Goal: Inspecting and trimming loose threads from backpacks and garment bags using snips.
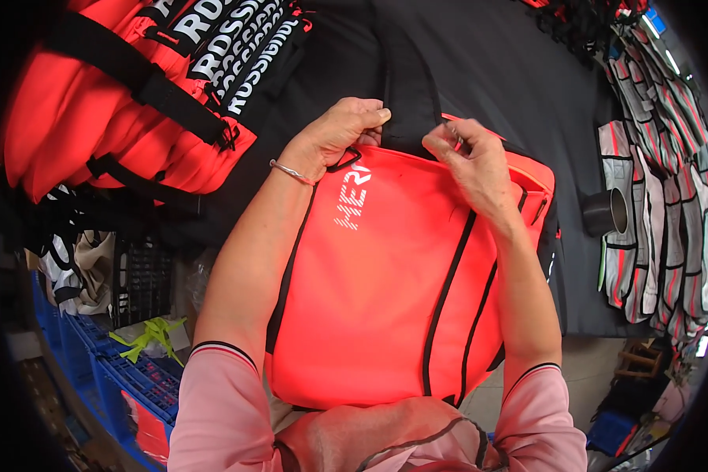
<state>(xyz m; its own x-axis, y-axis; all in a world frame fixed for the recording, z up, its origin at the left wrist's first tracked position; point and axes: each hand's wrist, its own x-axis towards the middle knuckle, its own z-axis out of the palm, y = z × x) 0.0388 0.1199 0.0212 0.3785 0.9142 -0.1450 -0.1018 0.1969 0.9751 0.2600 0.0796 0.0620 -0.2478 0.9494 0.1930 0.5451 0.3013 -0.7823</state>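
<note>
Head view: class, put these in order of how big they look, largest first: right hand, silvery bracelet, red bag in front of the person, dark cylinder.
1. Red bag
2. Right hand
3. Dark cylinder
4. Silvery bracelet

left hand point(341, 130) and right hand point(475, 160) curl inward, slightly apart

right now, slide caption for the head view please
Left hand and right hand flank a black strap at the far edge of a red bag

Blk tbl point(511, 71), red bag point(370, 291) atop, red-blk pile point(79, 130) L
</note>
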